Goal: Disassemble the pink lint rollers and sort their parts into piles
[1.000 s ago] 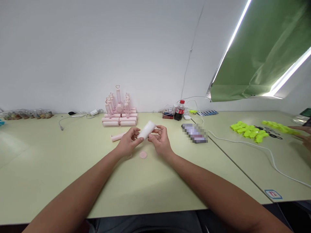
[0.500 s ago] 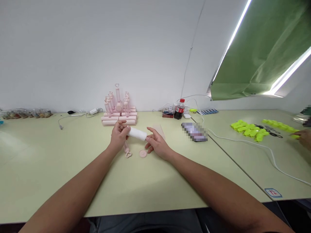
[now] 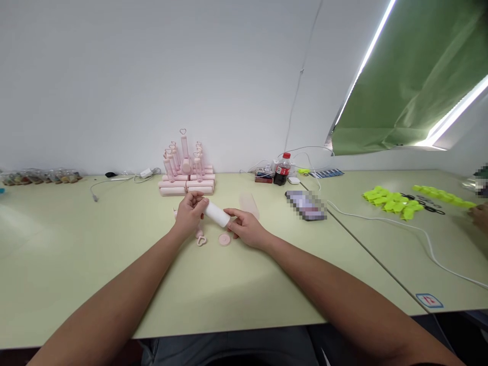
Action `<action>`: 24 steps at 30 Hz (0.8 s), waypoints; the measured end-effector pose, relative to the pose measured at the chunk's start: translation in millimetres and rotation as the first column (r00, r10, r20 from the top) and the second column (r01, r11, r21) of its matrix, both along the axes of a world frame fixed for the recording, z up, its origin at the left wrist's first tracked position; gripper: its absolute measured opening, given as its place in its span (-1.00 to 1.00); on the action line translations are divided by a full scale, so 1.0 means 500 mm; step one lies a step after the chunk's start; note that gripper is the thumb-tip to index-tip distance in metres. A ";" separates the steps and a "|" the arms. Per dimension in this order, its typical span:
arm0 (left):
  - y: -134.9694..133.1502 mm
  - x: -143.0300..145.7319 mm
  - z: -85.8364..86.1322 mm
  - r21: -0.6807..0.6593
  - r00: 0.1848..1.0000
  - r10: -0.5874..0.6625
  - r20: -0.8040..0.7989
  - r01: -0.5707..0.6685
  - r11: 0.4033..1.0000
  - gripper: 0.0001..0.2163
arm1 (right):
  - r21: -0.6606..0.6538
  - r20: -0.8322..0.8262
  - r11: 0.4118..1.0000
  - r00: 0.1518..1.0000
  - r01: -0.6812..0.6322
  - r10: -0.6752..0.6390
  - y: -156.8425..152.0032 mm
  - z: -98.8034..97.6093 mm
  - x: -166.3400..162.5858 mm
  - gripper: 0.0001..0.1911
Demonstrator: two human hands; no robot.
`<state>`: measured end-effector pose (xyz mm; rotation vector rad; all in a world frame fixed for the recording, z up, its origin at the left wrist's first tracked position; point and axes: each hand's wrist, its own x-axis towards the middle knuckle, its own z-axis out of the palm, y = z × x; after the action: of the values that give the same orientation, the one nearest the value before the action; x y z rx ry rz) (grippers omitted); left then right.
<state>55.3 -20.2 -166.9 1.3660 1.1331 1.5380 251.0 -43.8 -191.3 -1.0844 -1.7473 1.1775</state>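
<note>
My left hand (image 3: 190, 213) is closed around the left end of a plain white roll (image 3: 217, 212), which looks like a lint roller refill. At its lower right end the fingers of my right hand (image 3: 247, 227) pinch the roll, so it slants down to the right between both hands. Beneath it on the table lie a round pink cap (image 3: 224, 239) and a pink piece with a heart-shaped loop (image 3: 201, 240), partly covered by my left hand. A translucent pink sleeve (image 3: 249, 205) rests behind my right hand.
Several pink tubes with heart loops (image 3: 185, 147) stand on stacked pink cylinders (image 3: 173, 191) by the wall. Rightward are a cola bottle (image 3: 282, 170), a blurred phone (image 3: 306, 205), a white cable (image 3: 396, 223), yellow-green pieces (image 3: 392, 201) and another person's hand (image 3: 478, 216).
My right hand has gone from spread fingers beside the roll to gripping its right end. The roll now tilts more steeply down to the right.
</note>
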 end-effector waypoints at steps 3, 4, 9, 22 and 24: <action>-0.002 0.002 0.002 -0.011 1.000 0.010 -0.010 -0.010 1.000 -0.69 | -0.017 -0.043 1.000 0.999 -0.007 0.006 0.000 0.002 -0.001 -0.51; -0.003 0.002 0.003 -0.013 1.000 0.013 -0.012 -0.013 1.000 -0.69 | -0.022 -0.060 1.000 0.998 -0.008 0.007 0.000 0.003 -0.002 -0.52; -0.004 0.004 0.005 -0.018 1.000 0.023 -0.007 -0.023 1.000 -0.69 | -0.024 -0.117 1.000 0.993 -0.010 0.007 0.001 0.003 -0.002 -0.56; 0.003 0.006 -0.007 0.011 0.994 -0.069 -0.088 0.070 0.997 -0.62 | -0.054 -0.039 0.997 0.998 0.056 -0.058 0.008 -0.006 0.000 -0.42; 0.003 0.004 -0.009 0.021 0.992 -0.030 -0.124 0.033 0.999 -0.64 | -0.034 0.010 0.996 0.996 0.086 -0.086 0.009 -0.006 0.004 -0.34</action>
<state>57.3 -18.5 -171.2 1.5053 1.1663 1.4651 253.2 -39.3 -194.5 -1.1752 -1.6754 1.1555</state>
